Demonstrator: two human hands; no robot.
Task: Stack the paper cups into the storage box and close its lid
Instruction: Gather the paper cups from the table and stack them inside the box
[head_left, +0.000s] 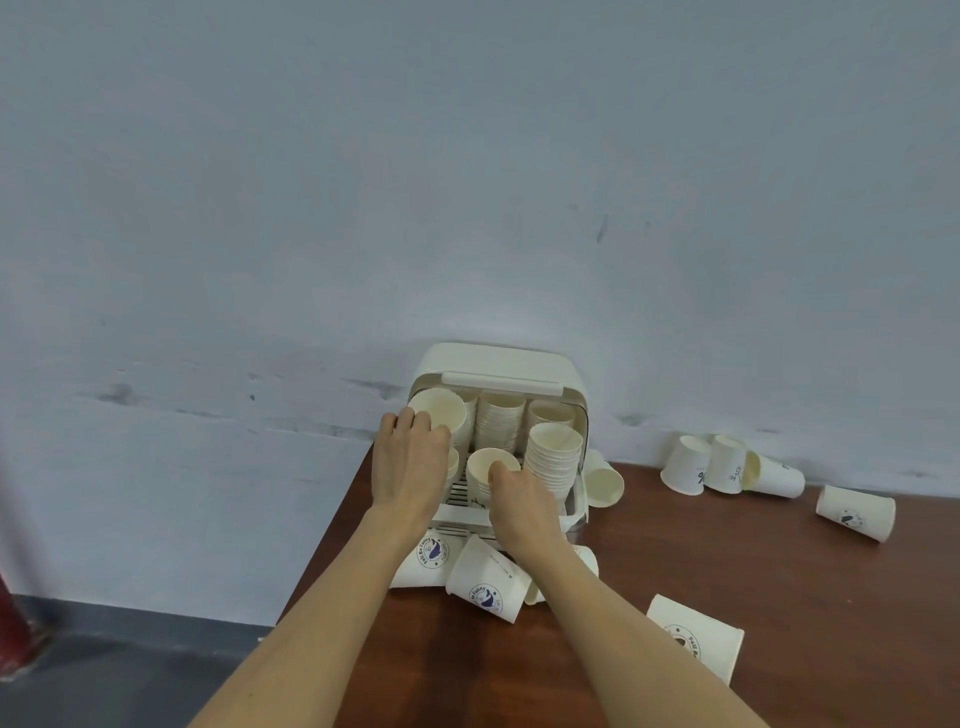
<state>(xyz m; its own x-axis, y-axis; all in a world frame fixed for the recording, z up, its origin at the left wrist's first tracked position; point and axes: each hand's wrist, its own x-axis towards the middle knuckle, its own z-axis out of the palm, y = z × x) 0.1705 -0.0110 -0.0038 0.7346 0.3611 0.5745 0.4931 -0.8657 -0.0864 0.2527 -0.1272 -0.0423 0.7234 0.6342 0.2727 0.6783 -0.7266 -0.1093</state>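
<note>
Against a pale blue wall (467, 182), our brown wooden table (779, 597) holds the storage box (498, 364) and scattered paper cups (854, 512). Our left hand (410, 462) grips one cup stack (439, 413); our right hand (519, 499) pinches another stack (485, 470).

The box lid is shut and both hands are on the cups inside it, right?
Not quite. The head view shows the lid lifted open at the back of the storage box. The rest holds: the left hand and the right hand are both on cup stacks inside.

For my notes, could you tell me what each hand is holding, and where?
Left hand grips a cup stack at its rim; right hand pinches another stack at its rim.
</note>
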